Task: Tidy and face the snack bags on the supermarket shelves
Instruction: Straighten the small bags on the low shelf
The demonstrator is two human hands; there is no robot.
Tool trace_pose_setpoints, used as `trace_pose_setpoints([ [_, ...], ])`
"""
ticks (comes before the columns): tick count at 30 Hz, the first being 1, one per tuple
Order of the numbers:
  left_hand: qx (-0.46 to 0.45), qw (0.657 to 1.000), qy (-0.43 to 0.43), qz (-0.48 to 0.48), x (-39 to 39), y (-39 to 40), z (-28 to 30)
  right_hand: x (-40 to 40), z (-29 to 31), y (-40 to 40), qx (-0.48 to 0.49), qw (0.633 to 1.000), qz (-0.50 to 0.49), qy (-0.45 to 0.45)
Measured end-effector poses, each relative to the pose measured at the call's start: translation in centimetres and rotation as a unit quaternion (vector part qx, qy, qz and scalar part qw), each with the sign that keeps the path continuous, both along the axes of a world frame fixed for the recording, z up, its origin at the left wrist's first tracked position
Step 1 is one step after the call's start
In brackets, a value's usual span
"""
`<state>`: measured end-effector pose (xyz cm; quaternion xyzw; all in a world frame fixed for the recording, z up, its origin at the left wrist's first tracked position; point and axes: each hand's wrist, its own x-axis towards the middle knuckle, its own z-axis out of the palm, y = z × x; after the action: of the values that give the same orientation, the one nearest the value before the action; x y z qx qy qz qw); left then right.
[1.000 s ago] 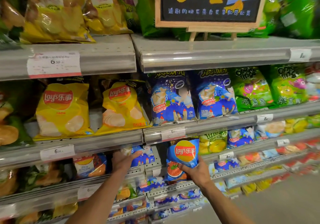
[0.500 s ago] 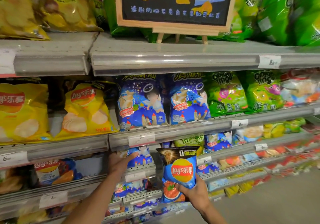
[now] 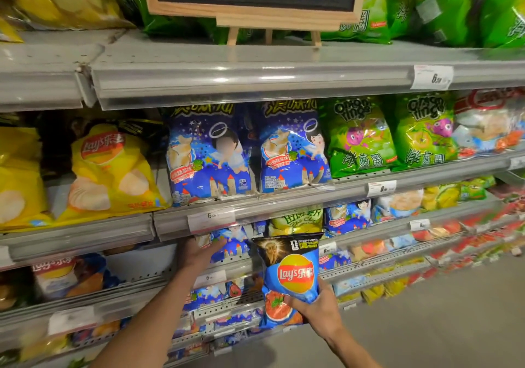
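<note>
Supermarket shelves (image 3: 255,214) are running leftward, packed with snacks. The right hand (image 3: 318,308) is grasping a blue Lay's bag (image 3: 292,276), now pulled clear of the shelf front, while the left hand (image 3: 199,249) is resting flat on a blue bag (image 3: 233,242) there, readying its slot

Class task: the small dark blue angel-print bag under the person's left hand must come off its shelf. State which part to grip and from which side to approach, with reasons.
Pinch the top of the small blue angel bag, coming from the aisle side, slightly above. It stands upright facing out, its lower part sits behind the shelf lip, and the left hand already rests on its upper left. The right hand is busy gripping the Lay's bag.
</note>
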<state>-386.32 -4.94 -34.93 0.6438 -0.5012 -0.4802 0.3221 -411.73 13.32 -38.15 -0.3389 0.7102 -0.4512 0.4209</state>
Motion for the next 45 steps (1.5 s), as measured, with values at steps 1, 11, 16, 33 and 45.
trace_pose_setpoints([
  [1,0.004,1.000,-0.013,-0.013,0.1,-0.1,0.2,0.2,0.1,0.0,0.000,1.000,0.001,0.002],
  [11,-0.036,0.972,-0.211,-0.100,3.3,2.7,0.6,3.1,2.2,-0.2,-0.022,1.000,0.010,0.003],
  [16,-0.160,0.894,-0.413,-0.061,7.7,4.8,-0.6,6.1,2.9,-0.9,-0.034,0.999,0.040,0.006],
  [33,-0.178,0.813,-0.535,-0.147,19.9,9.4,-2.0,24.1,4.8,-12.8,-0.054,0.981,0.172,0.071],
  [45,-0.159,0.832,-0.516,-0.129,19.9,9.2,-2.5,29.6,2.6,-19.3,-0.018,0.986,0.121,0.114],
])
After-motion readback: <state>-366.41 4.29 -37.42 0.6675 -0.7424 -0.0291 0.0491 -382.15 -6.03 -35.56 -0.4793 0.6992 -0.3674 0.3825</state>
